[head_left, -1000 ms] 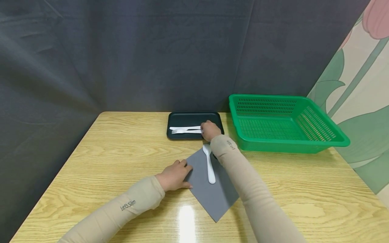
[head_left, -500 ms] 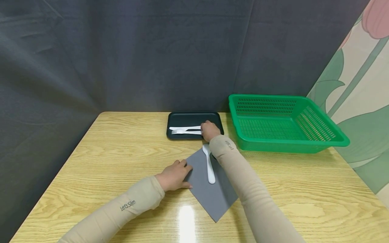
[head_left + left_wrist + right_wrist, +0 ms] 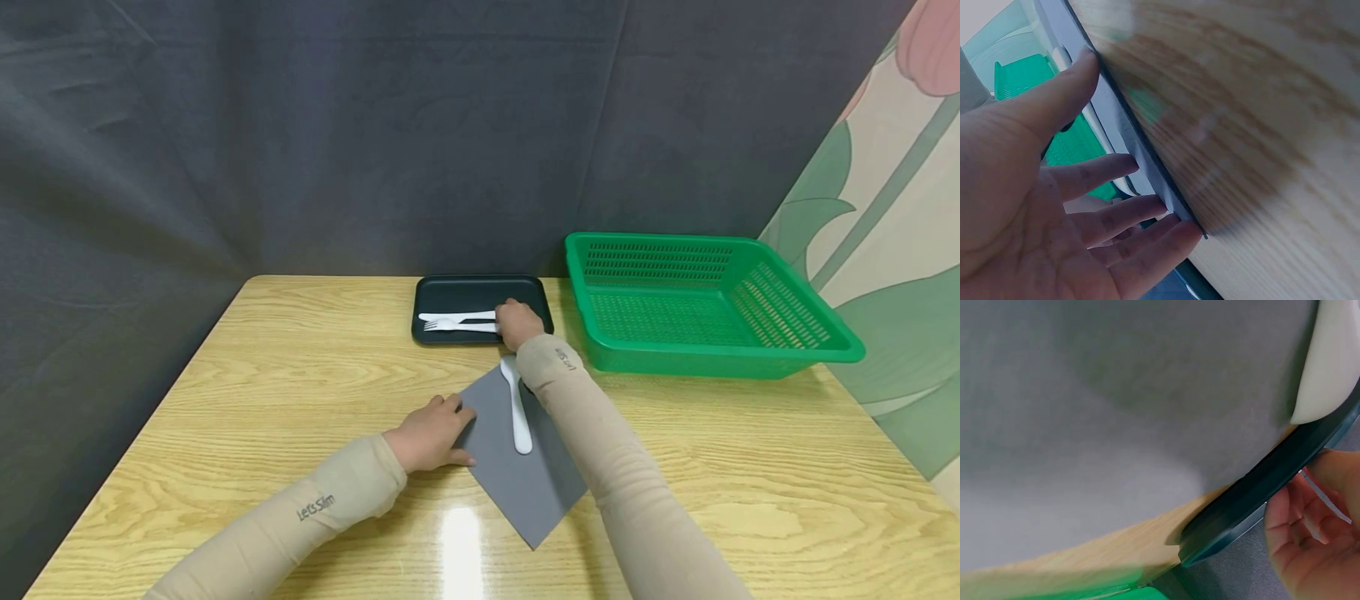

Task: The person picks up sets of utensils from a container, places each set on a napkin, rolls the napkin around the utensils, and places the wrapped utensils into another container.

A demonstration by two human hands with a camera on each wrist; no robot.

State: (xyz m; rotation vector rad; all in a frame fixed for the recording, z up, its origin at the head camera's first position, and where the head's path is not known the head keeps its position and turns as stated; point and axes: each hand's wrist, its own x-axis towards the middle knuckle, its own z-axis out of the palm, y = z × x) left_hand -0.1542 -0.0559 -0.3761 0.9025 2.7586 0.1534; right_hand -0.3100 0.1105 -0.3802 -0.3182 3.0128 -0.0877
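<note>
A grey square sheet (image 3: 525, 492) lies turned cornerwise on the wooden table, with a white plastic spoon (image 3: 519, 417) across its upper part. At the sheet's left edge rests my left hand (image 3: 431, 435), thumb and fingers spread. The left wrist view shows its fingertips touching that edge. Farther back, my right hand (image 3: 519, 322) is at the right end of a black tray (image 3: 480, 292). Its fingers curl at the handle ends of a white fork (image 3: 457, 326) and a white knife (image 3: 457, 316), hiding them. A white handle shows between thumb and fingers in the right wrist view.
To the right of the tray stands a green perforated basket (image 3: 712, 350). A dark cloth (image 3: 412, 142) hangs behind the table, and a wall with a flower pattern (image 3: 892, 233) rises on the right. The right forearm crosses over the sheet.
</note>
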